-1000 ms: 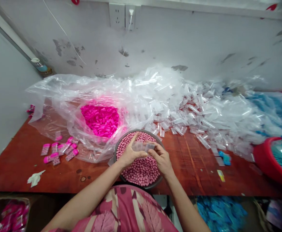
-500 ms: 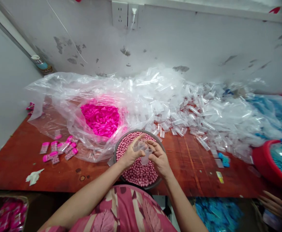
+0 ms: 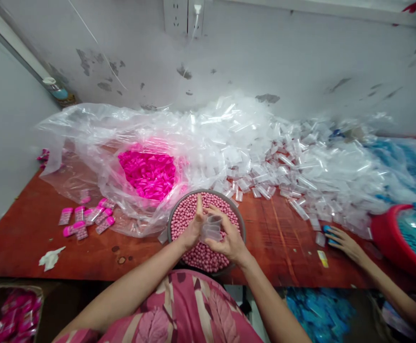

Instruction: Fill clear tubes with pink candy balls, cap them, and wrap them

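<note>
Over a grey bowl (image 3: 242, 224) full of pink beads (image 3: 208, 261), my right hand (image 3: 231, 244) grips small clear plastic containers (image 3: 212, 227) between thumb and fingers. At least two of them show, one above the other, with their open ends toward me. My left hand (image 3: 193, 231) is held edge-on at their left side, fingers straight and pointing up. Whether its palm touches the containers is hidden.
Pink caps (image 3: 147, 176) fill a clear bag (image 3: 97, 124) at left. Pink-capped containers (image 3: 86, 219) lie nearer. Loose clear containers (image 3: 293, 176) are heaped behind. At right, another person's hand (image 3: 345, 243) touches blue pieces near a red tub (image 3: 386, 236).
My left fingers have let go of the clear containers and straightened; my right hand keeps them, now turned more upright. The other person's hand has reached onto the table to the blue pieces.
</note>
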`<state>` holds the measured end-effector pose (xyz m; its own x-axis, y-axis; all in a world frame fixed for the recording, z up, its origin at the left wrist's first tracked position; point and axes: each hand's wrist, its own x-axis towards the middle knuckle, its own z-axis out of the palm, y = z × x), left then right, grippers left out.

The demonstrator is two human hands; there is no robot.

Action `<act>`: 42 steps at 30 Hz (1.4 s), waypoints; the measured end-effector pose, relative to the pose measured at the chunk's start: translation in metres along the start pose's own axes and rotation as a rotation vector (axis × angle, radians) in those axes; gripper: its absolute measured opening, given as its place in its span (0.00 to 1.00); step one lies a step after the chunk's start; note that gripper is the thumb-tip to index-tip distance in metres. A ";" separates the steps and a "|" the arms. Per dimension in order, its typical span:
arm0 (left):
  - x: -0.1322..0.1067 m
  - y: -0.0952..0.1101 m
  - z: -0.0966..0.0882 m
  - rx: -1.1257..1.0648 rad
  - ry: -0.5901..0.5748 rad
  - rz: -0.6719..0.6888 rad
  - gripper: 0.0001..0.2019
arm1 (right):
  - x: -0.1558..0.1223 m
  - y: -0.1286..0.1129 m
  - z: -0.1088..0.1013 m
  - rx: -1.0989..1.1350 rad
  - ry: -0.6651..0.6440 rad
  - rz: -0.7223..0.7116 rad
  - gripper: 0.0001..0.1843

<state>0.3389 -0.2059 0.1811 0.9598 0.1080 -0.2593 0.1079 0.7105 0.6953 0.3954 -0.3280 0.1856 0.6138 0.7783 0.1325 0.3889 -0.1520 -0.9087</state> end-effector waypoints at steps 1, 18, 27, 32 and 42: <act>0.002 -0.003 0.000 -0.025 0.033 -0.025 0.43 | -0.001 0.002 0.004 -0.120 0.021 -0.053 0.35; 0.026 -0.042 -0.073 1.079 0.288 0.394 0.18 | -0.006 0.082 0.017 -1.042 -0.212 0.227 0.13; 0.040 -0.063 -0.072 1.234 0.285 0.331 0.11 | 0.009 0.121 0.049 -0.690 -0.231 0.170 0.16; 0.042 -0.061 -0.059 1.281 0.235 0.342 0.14 | -0.004 0.146 0.061 -0.423 -0.109 0.171 0.31; 0.029 -0.058 -0.062 1.432 -0.223 0.359 0.28 | -0.012 0.133 0.043 -0.150 -0.077 0.096 0.37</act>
<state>0.3444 -0.2009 0.0919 0.9942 -0.0749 0.0772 -0.1070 -0.6122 0.7834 0.4101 -0.3308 0.0461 0.6007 0.7994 0.0121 0.4326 -0.3123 -0.8458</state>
